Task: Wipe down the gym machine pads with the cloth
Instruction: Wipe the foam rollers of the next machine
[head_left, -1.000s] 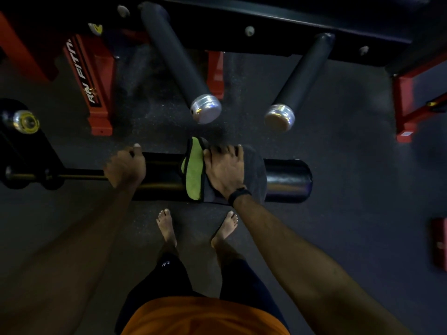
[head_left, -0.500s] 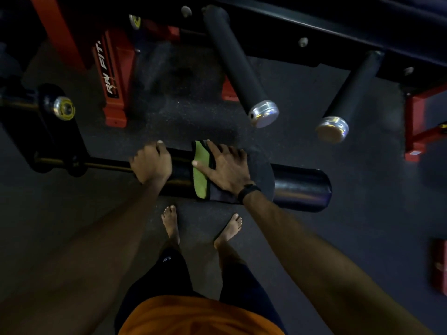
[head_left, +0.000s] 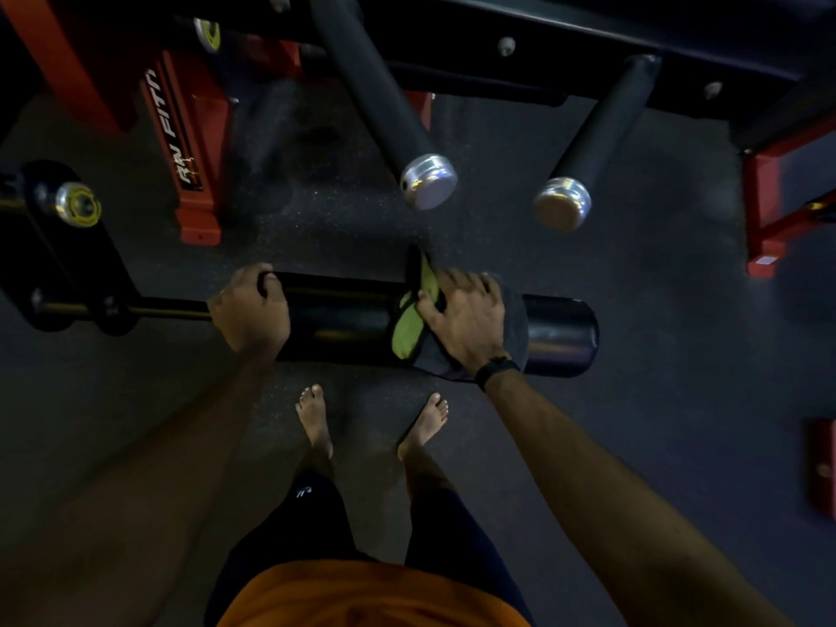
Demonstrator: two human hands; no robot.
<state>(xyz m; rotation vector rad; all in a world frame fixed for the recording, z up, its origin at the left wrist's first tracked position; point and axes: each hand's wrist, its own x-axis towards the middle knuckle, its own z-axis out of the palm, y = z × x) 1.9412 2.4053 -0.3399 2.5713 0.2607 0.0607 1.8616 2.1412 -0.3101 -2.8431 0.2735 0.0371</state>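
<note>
Roller pad (head_left: pixel 344 319), horizontal, frame centre. Left hand (head_left: pixel 251 307) grips its 9 o'clock end, steadying. Right hand (head_left: pixel 466 319), fingers spread flat, presses grey-green cloth (head_left: pixel 409 325) onto pad. Step: mid-wipe. Next, probably: slide cloth toward the bare 3 o'clock end.

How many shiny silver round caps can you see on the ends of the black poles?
2. One shiny silver round cap is above the cloth; the other is to its right, above the bare end of the black roller pad. More may be hidden.
</note>
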